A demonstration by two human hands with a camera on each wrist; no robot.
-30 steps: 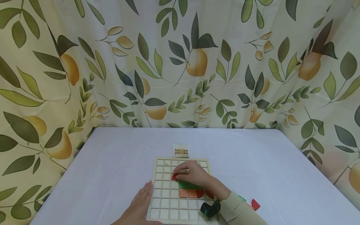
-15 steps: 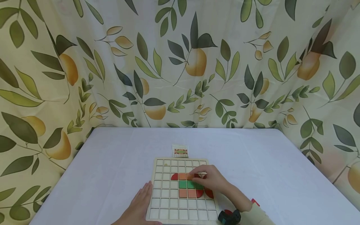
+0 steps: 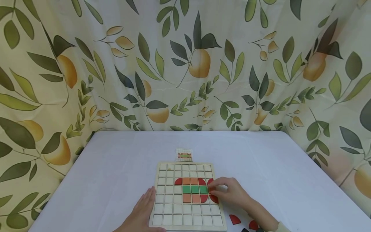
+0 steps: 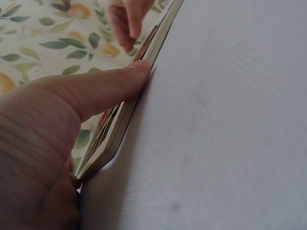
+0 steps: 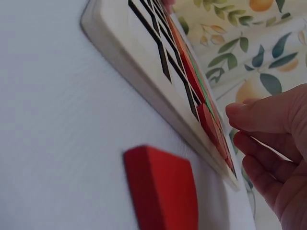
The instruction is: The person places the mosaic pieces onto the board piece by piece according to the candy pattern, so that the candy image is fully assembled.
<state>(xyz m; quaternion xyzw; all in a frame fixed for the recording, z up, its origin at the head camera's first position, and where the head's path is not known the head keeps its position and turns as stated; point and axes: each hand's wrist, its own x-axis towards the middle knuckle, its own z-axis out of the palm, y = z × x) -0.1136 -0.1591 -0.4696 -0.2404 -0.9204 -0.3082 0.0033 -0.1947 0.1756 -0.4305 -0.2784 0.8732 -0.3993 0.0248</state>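
A square wooden grid board [image 3: 168,209] lies on the table with coloured pieces in its cells. Three green squares [image 3: 195,189] form a row. Orange squares [image 3: 190,181] and red quarter-circle pieces [image 3: 178,181] sit above, and more orange and red ones below. My left hand [image 3: 142,209] lies along the board's left side, fingers straight; its thumb [image 4: 115,86] rests against the front edge. My right hand [image 3: 229,190] hovers at the board's right edge by the red pieces, partly covering the end of the green row. In the right wrist view, nothing shows between its thumb and bent fingers.
A small pattern card [image 3: 184,155] lies behind the board. Loose red quarter-circle pieces [image 3: 234,219] lie on the white tablecloth [image 3: 246,154] to the right, one large in the right wrist view. A leaf-and-fruit patterned curtain [image 3: 179,80] hangs behind the table.
My right hand has moved from the red piece at the upper left of the pattern across the upper orange squares to the right edge, uncovering that row. My left hand stays in place.
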